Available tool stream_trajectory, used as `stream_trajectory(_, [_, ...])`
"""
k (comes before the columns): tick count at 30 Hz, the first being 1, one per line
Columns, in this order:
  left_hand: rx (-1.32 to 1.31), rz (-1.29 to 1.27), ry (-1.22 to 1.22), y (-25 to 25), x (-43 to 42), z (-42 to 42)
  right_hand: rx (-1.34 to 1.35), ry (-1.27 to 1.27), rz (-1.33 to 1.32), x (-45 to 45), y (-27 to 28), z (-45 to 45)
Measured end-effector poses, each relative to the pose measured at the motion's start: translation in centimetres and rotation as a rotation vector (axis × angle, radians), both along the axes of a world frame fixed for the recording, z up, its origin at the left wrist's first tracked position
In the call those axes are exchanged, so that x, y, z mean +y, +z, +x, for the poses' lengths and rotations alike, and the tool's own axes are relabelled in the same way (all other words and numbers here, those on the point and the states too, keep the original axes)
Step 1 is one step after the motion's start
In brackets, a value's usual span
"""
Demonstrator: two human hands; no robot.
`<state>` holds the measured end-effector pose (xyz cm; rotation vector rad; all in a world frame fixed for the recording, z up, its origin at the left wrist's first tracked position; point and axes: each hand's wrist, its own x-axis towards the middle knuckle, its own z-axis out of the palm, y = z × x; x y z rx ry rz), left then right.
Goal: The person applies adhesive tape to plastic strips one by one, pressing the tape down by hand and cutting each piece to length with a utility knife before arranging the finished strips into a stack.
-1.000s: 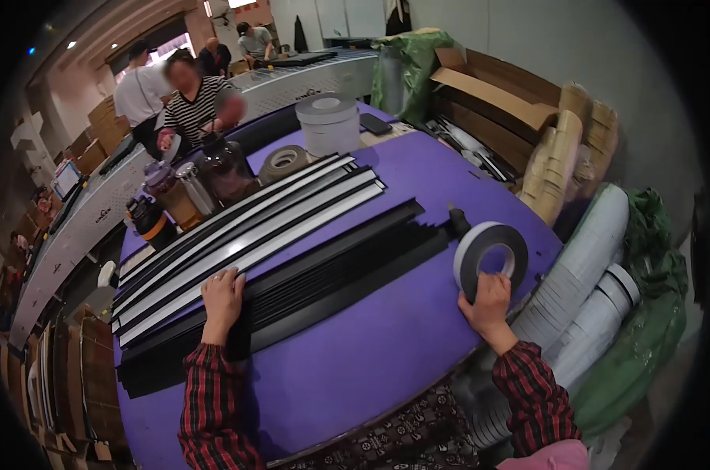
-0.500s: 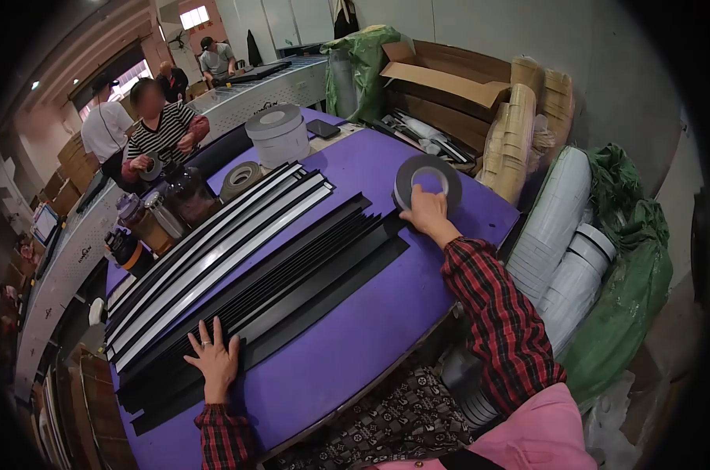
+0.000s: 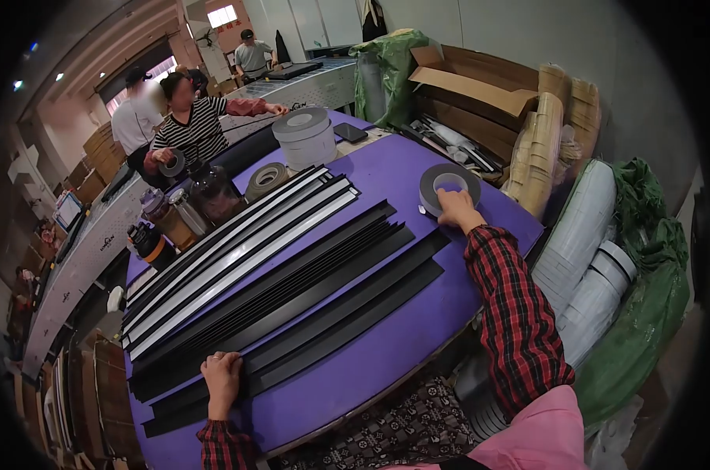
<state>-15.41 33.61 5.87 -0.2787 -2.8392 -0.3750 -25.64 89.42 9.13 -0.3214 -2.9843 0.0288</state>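
Note:
My left hand [image 3: 222,381] is closed, its fingers curled over the edge of a long black strip [image 3: 343,315] near the front of the purple table. Another black strip [image 3: 386,301] lies alongside, closer to me. Behind them is a stack of black strips [image 3: 292,286]. At the right, my right hand [image 3: 457,209] grips the near side of a grey tape roll [image 3: 466,178], its fingertips at the roll's inner ring. The roll rests on the table, with a small white tab [image 3: 422,210] at its left edge.
White-faced strips [image 3: 253,247] lie behind the black stack. Further back are a brown tape roll [image 3: 267,180], a stack of large rolls [image 3: 304,141], a phone [image 3: 350,132] and several bottles [image 3: 167,219]. A co-worker [image 3: 194,129] stands across the table. Wrapped rolls [image 3: 578,223] stand right.
My left hand has gone from spread fingers to a closed grip. A black strip has come away from the stack toward me. The co-worker's arm now reaches out toward the large rolls.

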Motion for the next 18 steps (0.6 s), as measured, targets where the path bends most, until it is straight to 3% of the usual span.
stream_trajectory(3, [0.056,-0.054,-0.078,0.3,-3.4,-0.8,0.0,0.018,-0.041,-0.1,0.4,0.5])
stream_trajectory(6, [-0.025,0.081,0.001,-0.4,-6.4,-0.6,0.014,0.026,-0.059,0.6,0.7,0.6])
stream_trajectory(8, [0.112,0.112,-0.1,-0.4,-5.9,0.0,0.12,0.061,-0.088,0.6,1.1,1.0])
stream_trajectory(13, [0.15,0.129,-0.082,-1.3,-5.3,0.4,0.462,0.044,-0.289,-3.3,3.1,3.5])
stream_trajectory(15, [0.156,0.138,-0.094,-1.1,-5.3,0.6,0.942,0.159,-1.031,-5.3,3.0,4.7])
stream_trajectory(16, [0.149,0.141,-0.117,-1.0,-5.2,0.7,0.945,0.172,-1.027,-6.0,2.9,5.7])
stream_trajectory(18, [0.165,0.117,-0.119,-0.7,-5.1,1.1,0.759,0.407,-2.074,-7.5,2.9,8.6])
